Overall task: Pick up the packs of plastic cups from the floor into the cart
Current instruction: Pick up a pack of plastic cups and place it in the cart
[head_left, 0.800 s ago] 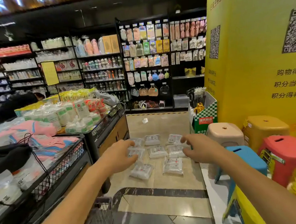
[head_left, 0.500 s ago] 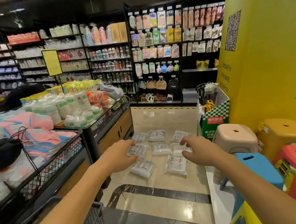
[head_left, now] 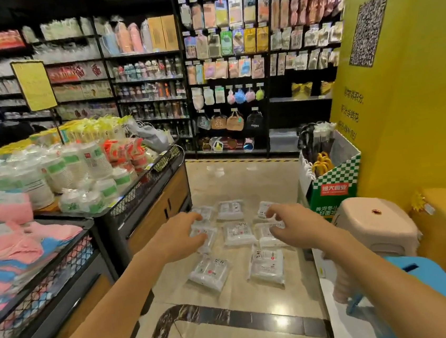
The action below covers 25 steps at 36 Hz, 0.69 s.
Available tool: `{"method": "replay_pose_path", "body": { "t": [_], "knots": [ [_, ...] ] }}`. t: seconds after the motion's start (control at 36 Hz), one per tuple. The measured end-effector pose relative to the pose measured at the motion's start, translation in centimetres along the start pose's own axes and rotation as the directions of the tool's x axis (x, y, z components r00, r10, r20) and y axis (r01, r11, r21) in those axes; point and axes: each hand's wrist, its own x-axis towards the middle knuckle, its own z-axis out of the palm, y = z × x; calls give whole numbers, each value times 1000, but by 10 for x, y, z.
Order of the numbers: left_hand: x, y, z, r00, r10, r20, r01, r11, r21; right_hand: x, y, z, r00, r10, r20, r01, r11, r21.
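Several clear packs of plastic cups lie in rows on the beige floor tiles ahead: a near left pack (head_left: 210, 272), a near right pack (head_left: 266, 265), a middle pack (head_left: 238, 233) and a far pack (head_left: 230, 210). My left hand (head_left: 179, 235) reaches out over the left column of packs, fingers spread, holding nothing. My right hand (head_left: 293, 224) stretches over the right column, fingers apart and curled, also holding nothing. Both hands hover above the floor, apart from the packs. The cart is out of sight except for a dark edge at the bottom.
A black mesh display bin (head_left: 146, 182) with stacked paper cups stands to the left, another with pink towels (head_left: 8, 235) nearer. Plastic stools (head_left: 373, 224) and a green checkered box (head_left: 333, 182) crowd the right, beside a yellow pillar (head_left: 415, 93). Shelves line the back.
The view has moved forward and tilted; the cart basket has dropped out of the frame. Both hands have stayed stretched toward the packs, fingers spreading slightly wider.
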Motion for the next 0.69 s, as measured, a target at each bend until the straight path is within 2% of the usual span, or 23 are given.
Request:
{"method": "replay_pose_path", "body": {
  "t": [0.11,0.39,0.69],
  "knots": [
    [68,-28,-13,999,31,12,-32,999,14,67,0,-7,1000,15,-3,-15,1000,5],
    [216,-79,-11,999,7,40,-8,1000,28,224,22,-6,999,28,22,-29,999,24],
    [389,-119,-11,995,-89,49,82,988,130,428,64,-10,999,-26,44,25,1000,13]
  ]
}}
